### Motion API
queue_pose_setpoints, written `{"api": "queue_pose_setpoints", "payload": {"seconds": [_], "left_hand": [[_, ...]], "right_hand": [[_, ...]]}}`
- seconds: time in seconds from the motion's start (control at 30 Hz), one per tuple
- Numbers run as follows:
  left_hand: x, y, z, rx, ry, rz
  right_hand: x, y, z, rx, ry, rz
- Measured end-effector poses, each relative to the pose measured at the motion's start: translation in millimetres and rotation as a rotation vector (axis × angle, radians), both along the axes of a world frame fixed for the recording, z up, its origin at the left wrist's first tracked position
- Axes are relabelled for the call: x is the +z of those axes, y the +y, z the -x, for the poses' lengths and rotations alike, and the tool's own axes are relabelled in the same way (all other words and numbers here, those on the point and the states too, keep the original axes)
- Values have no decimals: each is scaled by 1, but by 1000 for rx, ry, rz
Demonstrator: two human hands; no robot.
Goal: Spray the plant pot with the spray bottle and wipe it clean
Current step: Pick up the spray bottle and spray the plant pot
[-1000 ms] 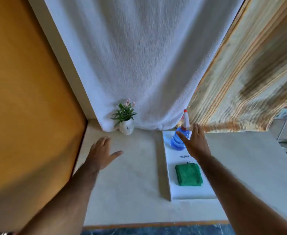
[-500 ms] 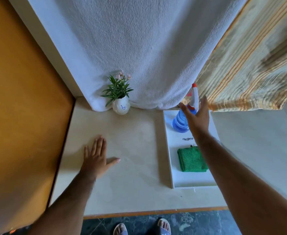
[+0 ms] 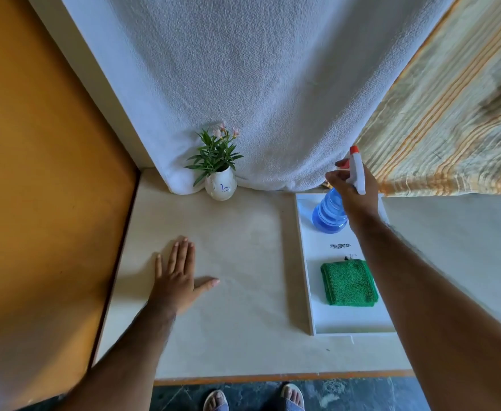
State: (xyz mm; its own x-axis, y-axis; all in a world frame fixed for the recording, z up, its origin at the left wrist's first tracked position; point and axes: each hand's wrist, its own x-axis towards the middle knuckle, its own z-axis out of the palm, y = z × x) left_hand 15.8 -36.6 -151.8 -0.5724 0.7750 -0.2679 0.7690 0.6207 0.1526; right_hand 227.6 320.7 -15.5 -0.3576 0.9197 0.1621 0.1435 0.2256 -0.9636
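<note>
A small white plant pot (image 3: 221, 186) with green leaves and pink flowers stands at the back of the beige table (image 3: 243, 321), against a hanging white cloth. A blue spray bottle (image 3: 328, 215) with a white and red sprayer head stands at the far end of a white tray (image 3: 317, 318). My right hand (image 3: 354, 197) wraps around the bottle's neck, just under the sprayer head. A folded green cloth (image 3: 348, 283) lies on the tray nearer to me. My left hand (image 3: 176, 280) rests flat on the table, fingers spread, in front of the pot.
The white cloth (image 3: 258, 84) hangs behind the table and a striped curtain (image 3: 451, 114) hangs at the back right. An orange wall (image 3: 36, 203) bounds the table's left side. My feet in sandals (image 3: 216, 400) show below the front edge.
My right hand has gone from open beside the spray bottle to closed around its neck. My left hand has settled flat on the table. The camera has tilted further down.
</note>
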Motion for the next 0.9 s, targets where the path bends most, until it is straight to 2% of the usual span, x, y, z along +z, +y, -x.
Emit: {"api": "queue_pose_setpoints", "payload": {"seconds": [0.27, 0.57, 0.8, 0.9], "left_hand": [[-1, 3, 0, 2, 31, 44], [-6, 3, 0, 19, 34, 60], [-4, 2, -1, 22, 44, 53], [-4, 3, -1, 26, 45, 41]], "right_hand": [[-8, -2, -4, -16, -30, 89], [9, -17, 6, -99, -45, 100], [52, -47, 43, 53, -32, 16], [47, -70, 65, 193, -107, 65]]}}
